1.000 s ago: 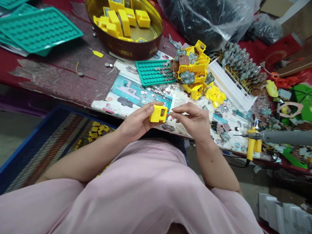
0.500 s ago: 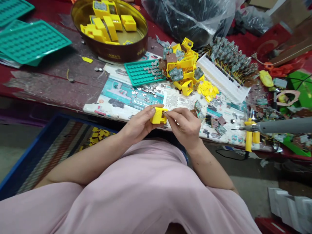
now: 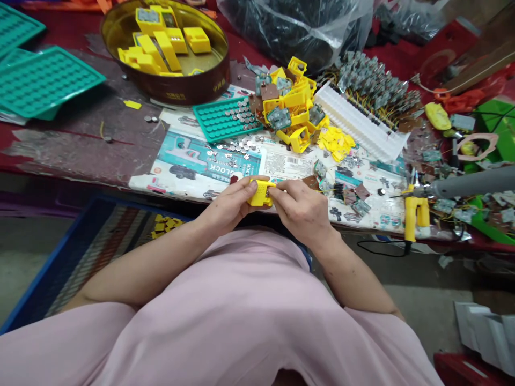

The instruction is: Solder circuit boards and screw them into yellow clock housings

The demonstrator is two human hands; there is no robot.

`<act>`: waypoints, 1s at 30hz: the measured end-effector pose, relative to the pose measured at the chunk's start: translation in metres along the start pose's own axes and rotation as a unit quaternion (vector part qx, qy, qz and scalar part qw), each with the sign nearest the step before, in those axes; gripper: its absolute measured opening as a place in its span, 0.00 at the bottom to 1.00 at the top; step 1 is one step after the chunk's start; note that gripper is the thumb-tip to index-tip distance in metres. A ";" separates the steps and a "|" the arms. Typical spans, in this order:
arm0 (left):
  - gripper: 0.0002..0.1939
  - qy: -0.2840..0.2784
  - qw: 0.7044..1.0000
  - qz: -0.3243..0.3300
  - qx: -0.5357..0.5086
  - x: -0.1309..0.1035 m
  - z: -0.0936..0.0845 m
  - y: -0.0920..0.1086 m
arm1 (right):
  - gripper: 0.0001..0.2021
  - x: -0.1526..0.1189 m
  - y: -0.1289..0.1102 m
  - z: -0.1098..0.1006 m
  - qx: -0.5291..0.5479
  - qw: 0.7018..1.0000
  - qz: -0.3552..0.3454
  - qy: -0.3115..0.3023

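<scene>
A small yellow plastic case [image 3: 259, 193] with a dotted grid of holes on its face is held at the table's front edge. My left hand [image 3: 233, 206] is closed around its left side, thumb on the face. The fingertips of my right hand [image 3: 301, 206] are pinched together against the case's open right side; whatever they hold is hidden. Beyond my hands lie loose button cells [image 3: 242, 146] and small metal pieces. A green tray [image 3: 213, 119] behind them carries more cells. Yellow cases with circuit boards form a pile [image 3: 295, 102], with small yellow covers [image 3: 336, 142] beside it.
A round tin [image 3: 173, 88] with yellow cases stands at the back left, near green trays [image 3: 48, 80]. To the right are a white rack [image 3: 362, 126] of wired parts and a soldering iron [image 3: 462, 185] on a yellow stand. A blue crate [image 3: 52, 273] sits below left.
The view has shifted a little, so the table things appear further left. The case is tilted slightly differently, and my right fingertips are pressed closer into its open side.
</scene>
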State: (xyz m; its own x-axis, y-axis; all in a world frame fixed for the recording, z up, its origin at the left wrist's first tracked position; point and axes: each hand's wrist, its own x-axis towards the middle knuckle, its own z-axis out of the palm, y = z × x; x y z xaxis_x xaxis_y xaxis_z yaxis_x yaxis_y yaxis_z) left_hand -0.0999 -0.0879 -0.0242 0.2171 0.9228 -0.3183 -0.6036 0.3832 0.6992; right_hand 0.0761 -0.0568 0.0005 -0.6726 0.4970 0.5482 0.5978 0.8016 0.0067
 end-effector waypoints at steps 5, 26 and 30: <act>0.13 -0.033 0.996 -0.051 -0.059 0.008 0.006 0.011 | 0.10 -0.008 0.012 -0.003 0.208 0.957 0.189 0.076; 0.29 0.044 0.997 -0.012 0.068 0.021 0.015 0.015 | 0.13 -0.016 0.137 -0.005 -0.124 0.907 0.376 -0.143; 0.24 0.018 0.977 0.098 0.186 0.020 0.011 0.010 | 0.15 0.005 0.149 0.009 -0.143 0.875 0.383 -0.260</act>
State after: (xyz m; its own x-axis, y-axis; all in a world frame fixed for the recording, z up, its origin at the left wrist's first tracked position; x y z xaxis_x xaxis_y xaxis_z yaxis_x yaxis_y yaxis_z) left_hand -0.0935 -0.0654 -0.0164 0.0931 0.9807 -0.1722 -0.3088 0.1928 0.9314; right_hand 0.1580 0.0686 -0.0030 -0.0903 0.9955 0.0298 0.9946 0.0886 0.0531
